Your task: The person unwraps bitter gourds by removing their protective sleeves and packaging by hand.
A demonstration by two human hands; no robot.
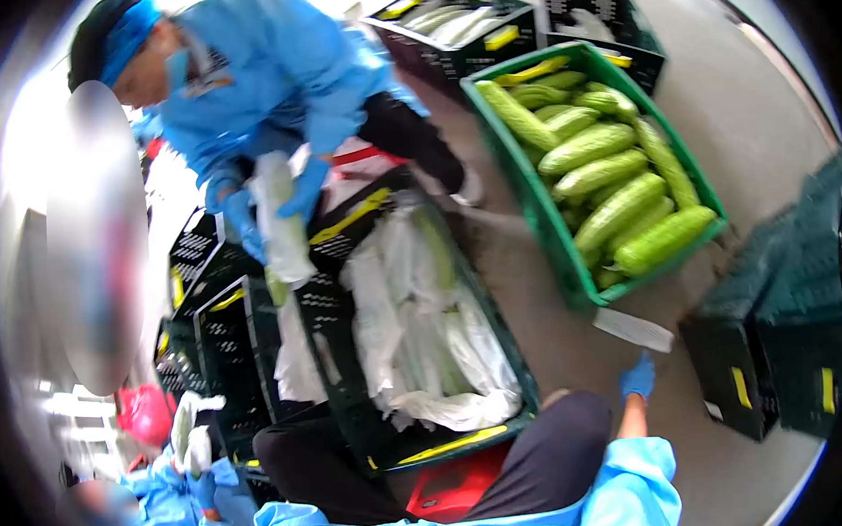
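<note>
Far left of the crate (pixel 453 445), low down: a pink bag (pixel 146 412) and a blue-gowned co-worker (pixel 170 504). Nearer, directly left of the crate, dark bins (pixel 222 349) standing close together. Just above the crate's left side, a second co-worker (pixel 266 64), both gloves (pixel 301 188) closed round a wrapped gourd (pixel 282 221), green tip poking out below the white film.

Inside the crate, wrapped gourds (pixel 433 346), lengthwise in loose film. At the crate's near end, dark-trousered knees (pixel 562 444) and a red stool (pixel 457 489). Left hand out of view; cannot tell whether open or closed.

Up and to the right of the crate, a green bin (pixel 552 244) heaped with bare gourds (pixel 613 196). Probably firm and fairly heavy for their length, yet easy to bruise or snap; possibly slick under a glove despite ridged skin. Best held round the thick middle, never by one end. Wrapped ones likely to slip within the film, so best gripped snugly through it.

Right of the crate, below the bin's near corner, a white slip (pixel 633 331); right hand (pixel 638 378) just beside its lower edge, cannot tell whether gripping, touching or open. Farthest right of the crate, upright dark crates (pixel 776 325).
</note>
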